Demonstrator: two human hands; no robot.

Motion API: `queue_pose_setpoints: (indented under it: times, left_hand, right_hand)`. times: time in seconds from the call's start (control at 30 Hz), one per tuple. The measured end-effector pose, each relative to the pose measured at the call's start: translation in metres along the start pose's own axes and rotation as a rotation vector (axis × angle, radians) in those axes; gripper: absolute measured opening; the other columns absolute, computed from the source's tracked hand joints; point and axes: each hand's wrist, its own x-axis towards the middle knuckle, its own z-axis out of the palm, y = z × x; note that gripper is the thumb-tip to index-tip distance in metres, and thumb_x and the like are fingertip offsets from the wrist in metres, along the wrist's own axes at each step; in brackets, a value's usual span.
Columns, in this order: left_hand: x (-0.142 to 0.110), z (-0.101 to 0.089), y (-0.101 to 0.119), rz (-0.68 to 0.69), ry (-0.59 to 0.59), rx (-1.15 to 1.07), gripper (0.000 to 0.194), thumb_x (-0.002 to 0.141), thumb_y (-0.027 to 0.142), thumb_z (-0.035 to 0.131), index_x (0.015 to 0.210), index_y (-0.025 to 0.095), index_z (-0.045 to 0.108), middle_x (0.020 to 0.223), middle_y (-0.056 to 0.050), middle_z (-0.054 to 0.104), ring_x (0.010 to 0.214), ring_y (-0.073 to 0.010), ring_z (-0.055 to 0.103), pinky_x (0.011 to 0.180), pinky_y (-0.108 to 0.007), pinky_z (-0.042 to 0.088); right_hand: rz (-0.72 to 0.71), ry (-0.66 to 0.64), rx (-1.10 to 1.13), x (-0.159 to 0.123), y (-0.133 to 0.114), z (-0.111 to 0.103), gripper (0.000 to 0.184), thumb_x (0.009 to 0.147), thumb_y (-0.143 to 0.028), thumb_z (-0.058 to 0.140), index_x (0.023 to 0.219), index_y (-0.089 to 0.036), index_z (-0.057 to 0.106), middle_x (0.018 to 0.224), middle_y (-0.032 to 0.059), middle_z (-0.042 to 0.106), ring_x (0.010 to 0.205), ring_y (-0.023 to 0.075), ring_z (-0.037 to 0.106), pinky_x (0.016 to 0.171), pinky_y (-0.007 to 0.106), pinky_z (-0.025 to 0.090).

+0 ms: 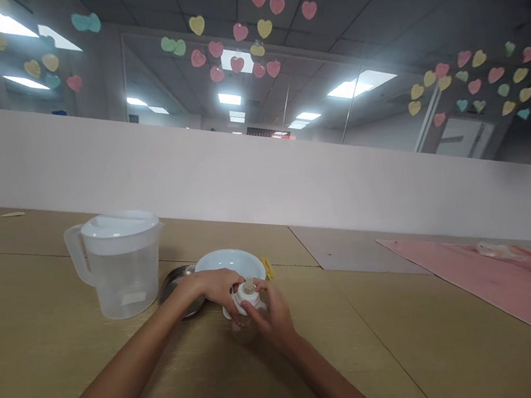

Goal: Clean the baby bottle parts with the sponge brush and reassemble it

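Two hands close on one small clear bottle (243,328) above the tabletop. The left hand (216,291) wraps over the far side of the bottle's white collar (246,298), with its fingers (232,312) curled down around it. The right hand (273,320) grasps the collar from the near side, its fingertips (259,285) pressed against the upper edge beside a translucent tip (248,285). Neither hand is released. The bottle's lower body is faint and partly hidden behind the right hand.

A white bowl (229,262) stands directly behind the hands. A dark metal dish (173,285) lies just left of the bowl, below the left wrist. A yellow item (268,268) shows just beyond the bowl's right rim. Further left stands a clear plastic pitcher (122,288) with a white lid (119,224).

All of these rest on a tan tabletop (62,366). A pink sheet (497,285) lies well to the right. Beyond the white partition (192,170), heart-shaped paper notes (237,64) cover the glass.
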Motion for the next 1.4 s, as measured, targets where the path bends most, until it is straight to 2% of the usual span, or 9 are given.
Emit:
queue_pose_setpoints:
  times: [0.27,0.47,0.63,0.87,0.97,1.1,1.17,1.3,1.4]
  left_hand:
    - [0.001,0.000,0.001,-0.077,-0.009,0.050,0.039,0.051,0.045,0.072,0.077,0.018,0.063,0.063,0.004,0.052,0.055,-0.0120,0.043,0.050,-0.023,0.029]
    - [0.003,0.002,-0.004,-0.101,0.007,0.053,0.036,0.051,0.042,0.071,0.078,0.019,0.064,0.066,0.003,0.056,0.057,-0.0129,0.047,0.051,-0.023,0.031]
    - [0.003,0.001,-0.002,-0.147,0.013,0.097,0.034,0.050,0.035,0.070,0.079,0.018,0.064,0.070,0.002,0.060,0.060,-0.0147,0.050,0.052,-0.024,0.034]
    - [0.004,0.001,-0.001,-0.151,0.008,0.100,0.035,0.050,0.035,0.071,0.081,0.019,0.064,0.072,0.001,0.063,0.062,-0.0161,0.055,0.051,-0.023,0.035]
    - [0.003,0.002,0.001,-0.155,0.020,0.095,0.037,0.050,0.038,0.073,0.080,0.019,0.065,0.073,0.001,0.063,0.063,-0.0161,0.056,0.052,-0.023,0.036]
    - [0.001,0.001,0.007,-0.154,0.025,0.080,0.042,0.045,0.046,0.076,0.076,0.018,0.066,0.068,0.001,0.062,0.062,-0.0165,0.055,0.053,-0.023,0.036]
    - [-0.001,0.001,0.010,-0.147,0.028,0.071,0.042,0.045,0.045,0.076,0.076,0.018,0.067,0.068,0.001,0.062,0.061,-0.0164,0.055,0.052,-0.024,0.035]
    - [-0.002,0.001,0.012,-0.159,0.025,0.051,0.039,0.047,0.044,0.075,0.076,0.019,0.067,0.067,0.001,0.062,0.058,-0.0158,0.054,0.050,-0.024,0.035]
    - [-0.002,0.001,0.010,-0.161,0.032,0.068,0.039,0.048,0.046,0.074,0.075,0.019,0.067,0.067,0.001,0.063,0.058,-0.0161,0.054,0.050,-0.025,0.035]
  right_hand:
    - [-0.092,0.013,-0.098,0.004,-0.006,-0.008,0.012,0.085,-0.027,0.051,0.093,-0.019,0.050,0.087,0.0052,0.062,0.078,0.0176,0.057,0.068,0.032,0.046]
    - [-0.221,0.026,-0.180,0.004,-0.012,-0.009,0.007,0.081,-0.020,0.051,0.088,-0.019,0.052,0.078,0.0034,0.059,0.070,0.0171,0.054,0.063,0.032,0.041]
    - [-0.413,-0.027,-0.198,0.001,-0.023,-0.002,0.009,0.077,-0.016,0.052,0.084,-0.020,0.056,0.084,0.0052,0.058,0.075,0.0181,0.054,0.068,0.034,0.044]
    - [-0.423,0.046,-0.148,0.002,-0.024,-0.003,0.012,0.076,-0.011,0.052,0.083,-0.019,0.058,0.092,0.0083,0.059,0.080,0.0192,0.056,0.068,0.035,0.049]
    - [-0.360,0.053,-0.100,0.003,-0.023,-0.004,0.014,0.078,-0.011,0.051,0.087,-0.020,0.059,0.093,0.0083,0.060,0.080,0.0191,0.058,0.068,0.035,0.050]
    - [-0.067,0.126,0.005,0.006,-0.020,-0.006,0.017,0.084,-0.017,0.047,0.098,-0.019,0.057,0.099,0.0091,0.060,0.092,0.0198,0.060,0.076,0.036,0.052]
    - [0.049,0.121,0.038,0.007,-0.017,-0.006,0.020,0.086,-0.022,0.048,0.105,-0.018,0.055,0.105,0.0100,0.061,0.099,0.0206,0.059,0.082,0.036,0.051]
    - [0.148,0.008,0.083,0.006,-0.014,-0.002,0.026,0.088,-0.030,0.049,0.111,-0.018,0.053,0.103,0.0078,0.064,0.095,0.0191,0.062,0.079,0.032,0.052]
    - [0.185,0.019,0.111,0.004,-0.014,0.001,0.025,0.088,-0.033,0.048,0.107,-0.018,0.055,0.097,0.0066,0.065,0.090,0.0183,0.062,0.077,0.031,0.052]
